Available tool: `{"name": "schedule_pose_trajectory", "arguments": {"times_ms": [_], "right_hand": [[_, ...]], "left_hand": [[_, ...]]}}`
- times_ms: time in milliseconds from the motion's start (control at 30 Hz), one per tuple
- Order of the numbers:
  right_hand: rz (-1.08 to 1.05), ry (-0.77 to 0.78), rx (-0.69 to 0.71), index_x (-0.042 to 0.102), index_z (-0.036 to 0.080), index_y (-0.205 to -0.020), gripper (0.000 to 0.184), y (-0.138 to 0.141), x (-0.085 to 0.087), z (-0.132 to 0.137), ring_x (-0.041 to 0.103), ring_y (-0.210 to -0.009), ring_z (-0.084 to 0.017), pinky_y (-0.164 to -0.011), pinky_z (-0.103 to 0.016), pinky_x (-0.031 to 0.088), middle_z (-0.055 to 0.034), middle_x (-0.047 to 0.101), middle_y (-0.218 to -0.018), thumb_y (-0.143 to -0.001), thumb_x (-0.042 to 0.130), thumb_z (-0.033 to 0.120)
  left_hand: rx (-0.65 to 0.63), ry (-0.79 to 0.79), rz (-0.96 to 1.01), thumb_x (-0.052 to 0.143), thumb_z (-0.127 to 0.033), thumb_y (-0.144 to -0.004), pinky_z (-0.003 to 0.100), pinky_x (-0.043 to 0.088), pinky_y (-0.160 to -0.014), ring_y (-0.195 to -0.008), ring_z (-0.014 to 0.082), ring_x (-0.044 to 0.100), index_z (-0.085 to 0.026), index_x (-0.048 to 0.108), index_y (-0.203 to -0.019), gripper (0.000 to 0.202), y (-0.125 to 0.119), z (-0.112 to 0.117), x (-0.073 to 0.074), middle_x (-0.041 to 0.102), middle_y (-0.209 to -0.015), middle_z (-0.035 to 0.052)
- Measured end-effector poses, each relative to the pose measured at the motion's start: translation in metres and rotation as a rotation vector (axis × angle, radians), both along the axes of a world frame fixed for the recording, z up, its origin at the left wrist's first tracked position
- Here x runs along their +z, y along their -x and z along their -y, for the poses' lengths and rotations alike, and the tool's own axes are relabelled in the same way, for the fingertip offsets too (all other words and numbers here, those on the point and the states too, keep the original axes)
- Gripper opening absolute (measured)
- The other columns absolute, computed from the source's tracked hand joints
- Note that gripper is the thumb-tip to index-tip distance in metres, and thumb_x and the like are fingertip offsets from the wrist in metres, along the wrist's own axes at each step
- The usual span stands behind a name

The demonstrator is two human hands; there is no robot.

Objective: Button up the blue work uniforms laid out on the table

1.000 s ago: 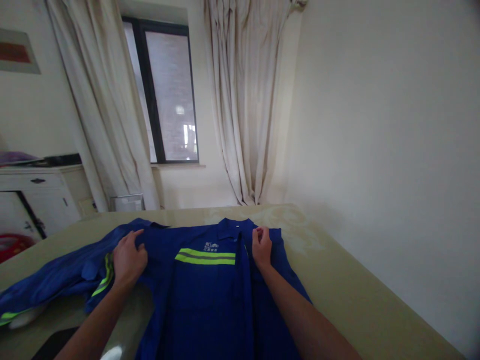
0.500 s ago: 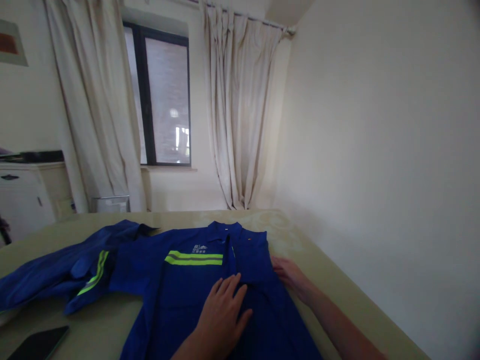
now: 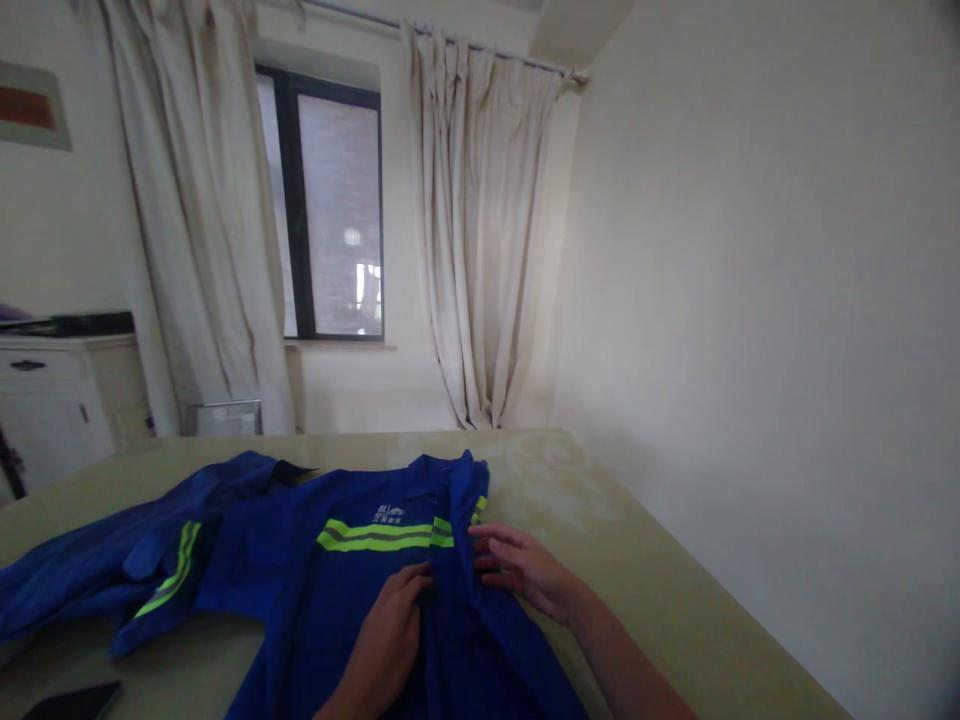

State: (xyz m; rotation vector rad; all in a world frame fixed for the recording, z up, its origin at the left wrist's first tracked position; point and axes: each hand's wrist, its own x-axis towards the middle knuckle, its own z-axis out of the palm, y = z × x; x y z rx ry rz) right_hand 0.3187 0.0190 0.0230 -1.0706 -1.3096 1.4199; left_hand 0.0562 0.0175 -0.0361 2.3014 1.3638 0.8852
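A blue work jacket (image 3: 367, 600) with yellow-green reflective bands and a white chest print lies front up on the table. My left hand (image 3: 386, 635) rests on its front, with bent fingers closed at the front opening edge. At the jacket's right side, my right hand (image 3: 525, 572) has its fingers apart, fingertips against the folded blue cloth. That side is turned inward, and a short piece of reflective band shows on the fold. On the left, the sleeve with its own band (image 3: 176, 575) stretches outward.
More blue cloth (image 3: 90, 535) lies at the left of the table (image 3: 622, 560). A dark flat object (image 3: 79, 700) is at the lower left corner. A white cabinet (image 3: 52, 390) stands at the far left. Behind are curtains (image 3: 480, 240) and a window, with a wall (image 3: 765, 300) on the right.
The jacket's right side has been folded inward, to the left, and more reflective band shows. My right hand moved left with it. My left hand shifted left and its fingers bent.
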Motion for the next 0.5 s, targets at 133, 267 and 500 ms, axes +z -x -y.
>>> {"name": "schedule_pose_trajectory", "arguments": {"times_ms": [133, 267, 500], "right_hand": [[0.334, -0.121, -0.302, 0.072, 0.021, -0.113, 0.045, 0.011, -0.012, -0.022, 0.065, -0.117, -0.030, -0.103, -0.046, 0.049, -0.0107, 0.073, -0.118, -0.076, 0.075, 0.046], [0.464, -0.167, -0.315, 0.065, 0.020, -0.125, 0.053, 0.025, -0.013, -0.031, 0.066, -0.113, -0.029, -0.102, -0.046, 0.049, -0.0124, 0.070, -0.122, -0.081, 0.071, 0.048], [0.748, -0.435, -0.224, 0.063, 0.023, -0.134, 0.071, 0.065, 0.013, -0.012, 0.059, -0.124, -0.033, -0.108, -0.045, 0.043, -0.0133, 0.066, -0.133, -0.070, 0.083, 0.047]], "left_hand": [[0.005, -0.036, -0.027, 0.038, -0.021, -0.096, 0.042, 0.046, -0.116, -0.130, 0.0231, 0.059, -0.023, 0.069, -0.125, 0.042, -0.007, 0.004, 0.005, 0.066, -0.137, 0.0079], [-0.027, -0.053, -0.074, 0.044, -0.026, -0.097, 0.045, 0.042, -0.119, -0.136, 0.0244, 0.054, -0.024, 0.057, -0.142, 0.047, -0.010, 0.009, 0.012, 0.061, -0.146, 0.0065], [-0.089, -0.085, -0.176, 0.043, -0.026, -0.098, 0.045, 0.033, -0.125, -0.151, 0.0238, 0.036, -0.026, 0.045, -0.153, 0.055, -0.010, 0.014, 0.015, 0.044, -0.161, 0.0035]]}}
